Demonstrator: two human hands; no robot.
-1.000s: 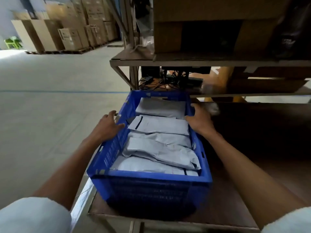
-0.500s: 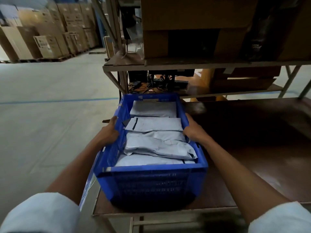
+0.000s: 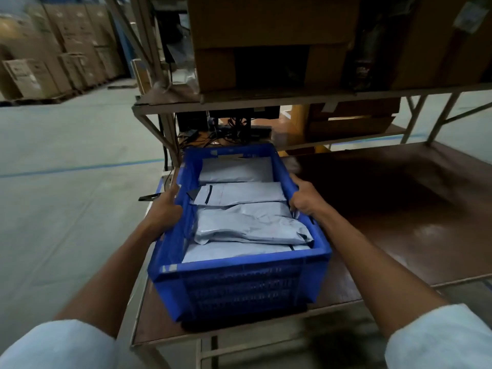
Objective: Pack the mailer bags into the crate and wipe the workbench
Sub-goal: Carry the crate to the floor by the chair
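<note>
Packing looks done: mailer bags (image 3: 241, 209) are stacked inside the crate (image 3: 239, 286) at the table (image 3: 399, 235) corner, clasped by left hand (image 3: 166, 209) and right hand (image 3: 306, 199); wiping remains.

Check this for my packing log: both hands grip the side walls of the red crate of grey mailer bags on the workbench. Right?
Not quite: the head view shows the crate is blue. The left hand and right hand do grip its sides, with grey mailer bags inside, on the workbench.
</note>
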